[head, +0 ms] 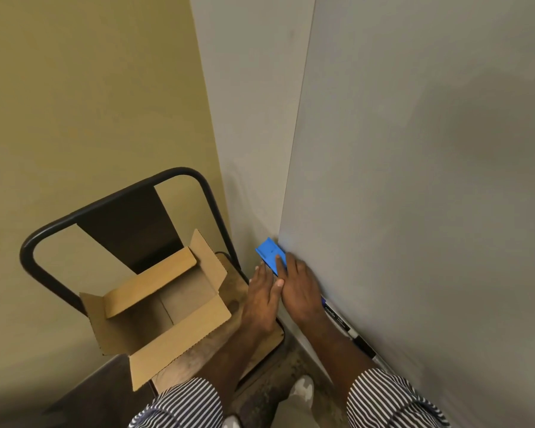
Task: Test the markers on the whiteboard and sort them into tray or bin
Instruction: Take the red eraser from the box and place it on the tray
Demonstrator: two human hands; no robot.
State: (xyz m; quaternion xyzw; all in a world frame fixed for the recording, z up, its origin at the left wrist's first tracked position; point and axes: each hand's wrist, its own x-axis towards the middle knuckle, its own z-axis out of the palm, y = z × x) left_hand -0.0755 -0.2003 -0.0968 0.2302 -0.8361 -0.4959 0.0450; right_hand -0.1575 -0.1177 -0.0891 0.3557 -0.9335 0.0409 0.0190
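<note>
Markers (349, 330) two visible, one whiteboard (414, 180), two hands

you've one head cam, looking steeply down, close on both hands; whiteboard (414, 180) right of fingers (280, 262), box (155, 307) left.

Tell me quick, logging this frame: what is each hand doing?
Left hand: open, fingers straight, touching the blue eraser.
Right hand: open, fingers resting on the eraser.
</note>
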